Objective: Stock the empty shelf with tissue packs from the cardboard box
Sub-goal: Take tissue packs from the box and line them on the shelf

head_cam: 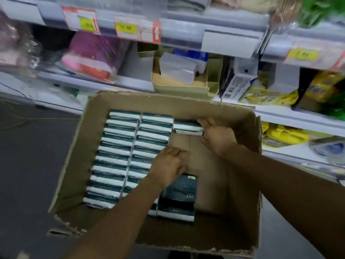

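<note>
An open cardboard box (89,139) stands below me, holding several dark-green and white tissue packs (119,146) set on edge in two rows at its left. My right hand (216,135) reaches to the far side and its fingers curl round the end of two packs (186,128) lying there. My left hand (168,165) is down in the middle of the box, beside the second row, just above a flat dark pack (182,187); what its fingers hold is hidden. The box's right half shows bare cardboard.
White store shelves (205,28) with price tags run across the back. A beige basket (179,86) with clear boxes sits just beyond the box. Pink bagged goods (91,55) lie at left, yellow packets (268,96) at right. Dark floor lies to the left.
</note>
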Available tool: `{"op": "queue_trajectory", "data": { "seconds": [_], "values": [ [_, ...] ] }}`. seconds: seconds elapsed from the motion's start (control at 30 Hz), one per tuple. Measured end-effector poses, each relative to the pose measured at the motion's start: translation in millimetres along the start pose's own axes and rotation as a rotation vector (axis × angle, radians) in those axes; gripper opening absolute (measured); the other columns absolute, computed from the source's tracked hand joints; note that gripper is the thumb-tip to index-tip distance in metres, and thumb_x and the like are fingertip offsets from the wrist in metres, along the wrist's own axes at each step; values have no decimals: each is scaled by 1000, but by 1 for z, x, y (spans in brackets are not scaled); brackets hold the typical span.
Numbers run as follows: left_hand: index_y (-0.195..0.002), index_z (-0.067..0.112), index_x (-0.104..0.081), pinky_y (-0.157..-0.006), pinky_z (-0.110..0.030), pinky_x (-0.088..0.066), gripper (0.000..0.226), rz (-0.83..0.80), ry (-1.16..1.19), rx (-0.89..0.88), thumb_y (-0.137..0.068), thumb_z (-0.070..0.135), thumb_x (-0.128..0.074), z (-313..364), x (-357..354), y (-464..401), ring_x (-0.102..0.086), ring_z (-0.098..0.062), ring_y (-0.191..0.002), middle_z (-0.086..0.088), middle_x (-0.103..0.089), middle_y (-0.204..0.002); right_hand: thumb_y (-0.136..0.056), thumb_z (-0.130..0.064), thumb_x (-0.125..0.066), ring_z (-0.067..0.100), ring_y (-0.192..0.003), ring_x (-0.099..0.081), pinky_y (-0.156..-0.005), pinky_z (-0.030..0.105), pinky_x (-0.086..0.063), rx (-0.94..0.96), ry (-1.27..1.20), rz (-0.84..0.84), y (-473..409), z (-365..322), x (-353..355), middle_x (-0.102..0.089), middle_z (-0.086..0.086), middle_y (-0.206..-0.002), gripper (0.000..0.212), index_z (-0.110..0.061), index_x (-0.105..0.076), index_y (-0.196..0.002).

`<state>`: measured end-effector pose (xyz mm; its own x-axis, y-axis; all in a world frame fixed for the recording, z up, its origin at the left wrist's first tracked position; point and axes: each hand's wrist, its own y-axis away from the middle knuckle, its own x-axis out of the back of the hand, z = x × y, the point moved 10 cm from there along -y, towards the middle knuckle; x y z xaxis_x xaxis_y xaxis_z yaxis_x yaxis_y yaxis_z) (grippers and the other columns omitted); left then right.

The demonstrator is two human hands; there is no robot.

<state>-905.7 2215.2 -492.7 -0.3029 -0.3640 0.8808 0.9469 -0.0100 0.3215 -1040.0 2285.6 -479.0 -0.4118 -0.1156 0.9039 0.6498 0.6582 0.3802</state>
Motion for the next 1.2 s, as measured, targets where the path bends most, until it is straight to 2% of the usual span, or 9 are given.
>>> {"op": "queue_trajectory", "data": {
  "seconds": [0.1,0.23,0.3,0.37,0.5,0.7,0.97,1.1,1.2],
  "values": [
    [-140,12,-51,-97,-38,-44,51,-97,-7,5,-92,28,-61,-2,-29,-9,-47,-34,-126,-12,-53,-137,-97,-28,-51,29,-120,-50,-91,44,-47,-24,16,-31,-14,4,-18,-34,5,-146,58,-25,-24,-149],
    [-132,9,-54,-89,-28,-45,42,-314,-170,-26,-94,26,-60,7,-69,-23,-53,-29,-118,-12,-55,-133,-100,-29,-47,31,-115,-55,-88,42,-47,-5,23,-22,-27,5,-30,-42,7,-141,45,-22,-37,-143],
    [-144,9,-42,-95,-20,-45,57,-419,-114,-2,-93,27,-63,7,-88,-25,-47,-30,-130,-14,-45,-147,-99,-33,-48,30,-115,-55,-88,41,-46,6,25,-9,-30,6,-31,-47,7,-138,42,-21,-42,-139],
    [-154,12,-25,-111,-31,-36,86,-502,-143,-2,-85,30,-74,10,-101,-26,-35,-32,-140,-13,-29,-157,-98,-36,-48,30,-115,-55,-87,40,-45,8,8,-12,-31,8,-33,-51,7,-134,40,-21,-46,-135],
    [-147,13,-37,-104,-34,-39,87,-567,-127,118,-77,43,-79,-2,-106,-24,-46,-29,-127,-10,-46,-143,-96,-37,-51,29,-106,-59,-82,38,-48,-12,-119,93,-20,14,-22,-59,7,-123,35,-20,-53,-126],
    [-119,10,-61,-96,-37,-45,58,-472,98,228,-78,48,-76,-2,-80,-7,-53,-27,-115,-6,-57,-120,-91,-36,-63,22,-89,-65,-76,42,-55,-189,-596,221,31,37,1,-68,8,-101,32,-11,-63,-111],
    [-105,14,-59,-67,-28,-50,40,-8,1048,655,-80,39,-76,-23,18,52,-65,-17,-88,-5,-68,-101,-88,-26,-70,24,-66,-68,-62,48,-57,-257,-1028,333,123,35,62,-69,12,-75,16,-11,-64,-92],
    [-102,17,-54,-65,-26,-50,19,77,1281,646,-93,27,-67,3,68,76,-64,-15,-84,-7,-67,-106,-87,-21,-71,22,-69,-68,-65,44,-58,-164,-1040,417,164,18,119,-70,6,-82,14,-20,-64,-99],
    [-115,14,-58,-86,-38,-55,32,145,1433,607,-94,38,-62,30,114,83,-67,-22,-95,-10,-69,-113,-82,-7,-72,12,-93,-62,-78,22,-52,-5,-782,594,199,6,173,-62,-5,-105,30,-21,-65,-108]
  ]
}}
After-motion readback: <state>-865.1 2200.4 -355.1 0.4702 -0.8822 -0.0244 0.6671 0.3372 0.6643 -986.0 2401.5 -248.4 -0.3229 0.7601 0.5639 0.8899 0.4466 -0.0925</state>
